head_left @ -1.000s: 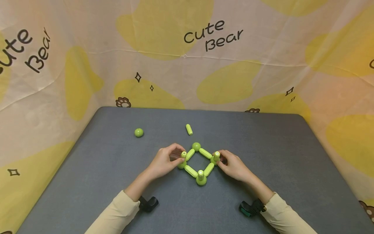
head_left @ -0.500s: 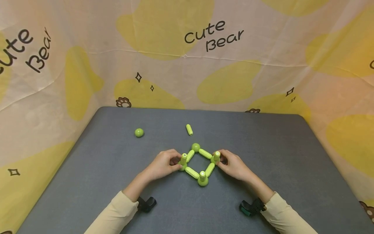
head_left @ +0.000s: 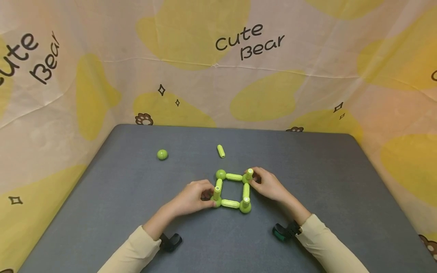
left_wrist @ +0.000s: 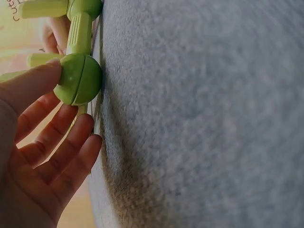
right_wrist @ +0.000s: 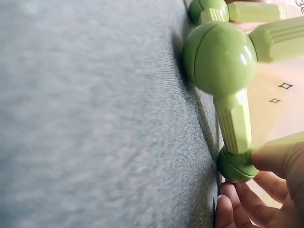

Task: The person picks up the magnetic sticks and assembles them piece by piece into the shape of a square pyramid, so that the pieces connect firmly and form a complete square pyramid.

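Note:
A square frame of green balls joined by light green rods (head_left: 230,204) lies on the table between both hands. Upright rods stand on three of its corner balls; the far left ball (head_left: 220,174) carries none. My left hand (head_left: 194,197) pinches the near left ball (left_wrist: 78,80), thumb on one side and fingertips on the other. With thumb and fingers, my right hand (head_left: 268,184) holds the far right ball (right_wrist: 237,166). The near right ball (right_wrist: 221,59) is untouched by either hand.
Farther back on the grey table (head_left: 307,163) lie a loose green ball (head_left: 162,154) at left and a loose light green rod (head_left: 221,151) near the middle. A patterned cloth (head_left: 191,45) hangs behind and at the sides.
The frame has turned from a diamond stance to a square one facing me. My right hand has moved away from me and slightly left; my left hand has come slightly nearer.

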A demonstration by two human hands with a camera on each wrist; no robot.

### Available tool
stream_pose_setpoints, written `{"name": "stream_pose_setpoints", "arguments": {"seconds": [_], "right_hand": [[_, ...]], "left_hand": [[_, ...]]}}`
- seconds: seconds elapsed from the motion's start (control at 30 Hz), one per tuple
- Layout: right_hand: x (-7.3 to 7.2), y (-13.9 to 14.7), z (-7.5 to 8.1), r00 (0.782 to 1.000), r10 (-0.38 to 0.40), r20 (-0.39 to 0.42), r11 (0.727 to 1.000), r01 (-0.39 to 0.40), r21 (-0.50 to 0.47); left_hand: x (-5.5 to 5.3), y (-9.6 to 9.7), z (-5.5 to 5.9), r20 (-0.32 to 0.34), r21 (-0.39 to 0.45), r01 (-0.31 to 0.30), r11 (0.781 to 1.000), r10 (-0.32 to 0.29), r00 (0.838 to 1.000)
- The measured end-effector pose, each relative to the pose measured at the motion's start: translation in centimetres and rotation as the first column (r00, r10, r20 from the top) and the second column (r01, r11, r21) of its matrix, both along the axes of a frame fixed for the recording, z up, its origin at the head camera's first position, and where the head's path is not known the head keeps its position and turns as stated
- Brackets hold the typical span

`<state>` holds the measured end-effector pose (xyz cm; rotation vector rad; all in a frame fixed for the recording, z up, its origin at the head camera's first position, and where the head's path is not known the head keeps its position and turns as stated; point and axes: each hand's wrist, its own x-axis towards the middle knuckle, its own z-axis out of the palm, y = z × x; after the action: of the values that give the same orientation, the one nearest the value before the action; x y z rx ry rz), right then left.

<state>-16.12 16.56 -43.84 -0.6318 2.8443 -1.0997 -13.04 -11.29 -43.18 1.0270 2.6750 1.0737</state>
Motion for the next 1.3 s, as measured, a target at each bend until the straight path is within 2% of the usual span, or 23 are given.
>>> {"name": "stream_pose_setpoints", "arguments": {"seconds": [0.4, 0.57, 0.7, 0.87, 1.07, 1.17, 1.3], "right_hand": [[-1.7, -0.9, 0.2, 0.998, 0.009, 0.064, 1.000, -0.008, -0.016], [-1.9, -1.0, 0.2, 0.997, 0.019, 0.073, 1.000, -0.017, -0.025], [-1.5, -0.7, 0.3, 0.997, -0.006, 0.073, 0.999, 0.008, -0.033], [-0.2, 0.3, 0.5, 0.999, -0.022, 0.050, 0.999, 0.024, -0.041], [1.8, 1.4, 0.7, 0.999, 0.048, 0.027, 0.999, -0.047, -0.026], [2.7, 1.7, 0.6, 0.997, 0.075, 0.018, 0.997, -0.075, -0.017], [3.8, 2.0, 0.4, 0.994, 0.108, 0.014, 0.994, -0.108, -0.019]], "left_hand": [[0.8, 0.9, 0.1, -0.014, 0.000, 0.030, 1.000, -0.030, 0.999], [0.9, 1.1, 0.2, -0.007, -0.009, 0.034, 0.999, -0.034, 0.999], [0.7, 0.7, 0.5, 0.008, -0.003, 0.033, 0.999, -0.032, 0.999], [-0.3, -0.2, 1.1, 0.003, 0.024, -0.020, 1.000, 0.020, 1.000], [-2.0, -0.4, 1.3, -0.017, 0.029, -0.116, 0.993, 0.117, 0.993], [-2.8, 0.0, 1.2, 0.002, 0.042, -0.155, 0.987, 0.155, 0.988], [-3.8, 0.6, 1.1, 0.035, 0.050, -0.170, 0.984, 0.168, 0.985]]}}
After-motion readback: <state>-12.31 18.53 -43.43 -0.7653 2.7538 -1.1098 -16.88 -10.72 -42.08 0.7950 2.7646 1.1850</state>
